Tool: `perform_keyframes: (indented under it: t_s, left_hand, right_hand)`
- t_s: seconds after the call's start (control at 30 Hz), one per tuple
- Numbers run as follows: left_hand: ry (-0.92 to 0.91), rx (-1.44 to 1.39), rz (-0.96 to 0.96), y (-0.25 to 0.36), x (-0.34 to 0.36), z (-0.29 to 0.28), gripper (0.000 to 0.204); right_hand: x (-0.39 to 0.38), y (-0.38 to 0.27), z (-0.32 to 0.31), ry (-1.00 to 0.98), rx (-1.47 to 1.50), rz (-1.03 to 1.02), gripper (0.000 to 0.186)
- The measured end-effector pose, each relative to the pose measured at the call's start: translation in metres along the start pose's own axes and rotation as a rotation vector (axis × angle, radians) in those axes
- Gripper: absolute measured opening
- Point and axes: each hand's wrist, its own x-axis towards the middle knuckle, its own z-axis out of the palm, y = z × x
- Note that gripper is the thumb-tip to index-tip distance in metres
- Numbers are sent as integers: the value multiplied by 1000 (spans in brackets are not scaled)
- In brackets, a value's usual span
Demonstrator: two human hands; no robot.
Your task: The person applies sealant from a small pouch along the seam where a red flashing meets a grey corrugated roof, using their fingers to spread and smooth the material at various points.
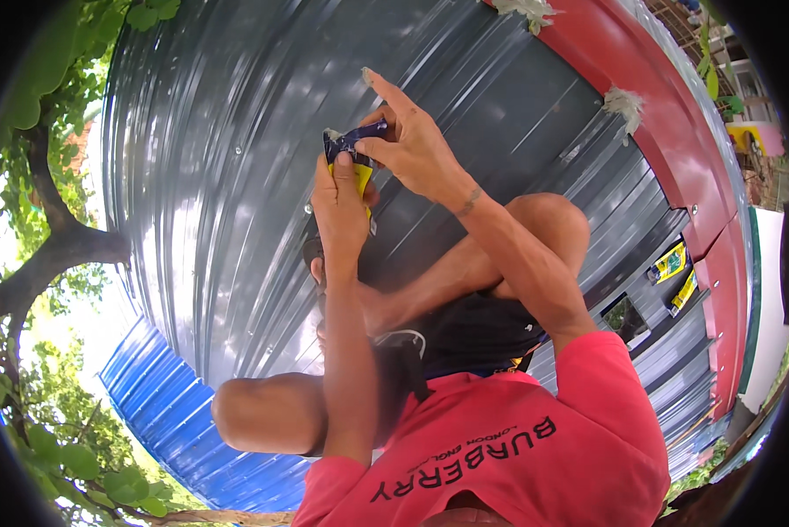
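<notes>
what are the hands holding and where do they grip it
A small blue and yellow packet: the left hand grips its lower yellow part, the right hand pinches its blue top edge.

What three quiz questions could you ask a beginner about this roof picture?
1. True or false: both hands hold the small packet.
2. What colour is the sheet metal roof under the hands: A) grey, B) green, C) white?
3. Fill in: the lower part of the packet, by the left hand, is ____.

Key:
1. True. The right hand pinches its dark blue top and the left hand grips it lower down.
2. A. A blue sheet lies beyond it and a red ridge strip runs along one edge.
3. Yellow.
</notes>
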Motion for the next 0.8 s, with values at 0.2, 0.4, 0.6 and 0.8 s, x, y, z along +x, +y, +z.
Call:
perform_keyframes:
  t_s: [0.2,0.4,0.6,0.8]
  left_hand:
    - [-29,10,-16,-1,3,-22,31]
    - [51,269,193,8,2,-18,26]
    - [119,405,303,7,-2,-5,27]
    - [174,445,432,2,0,2,27]
  right_hand:
    - [-3,-6,-1,13,-122,-7,85]
    - [-6,-14,-1,18,-262,-71,90]
    - [-7,-8,-2,45,-57,11,89]
    - [-8,-9,0,52,122,88,79]
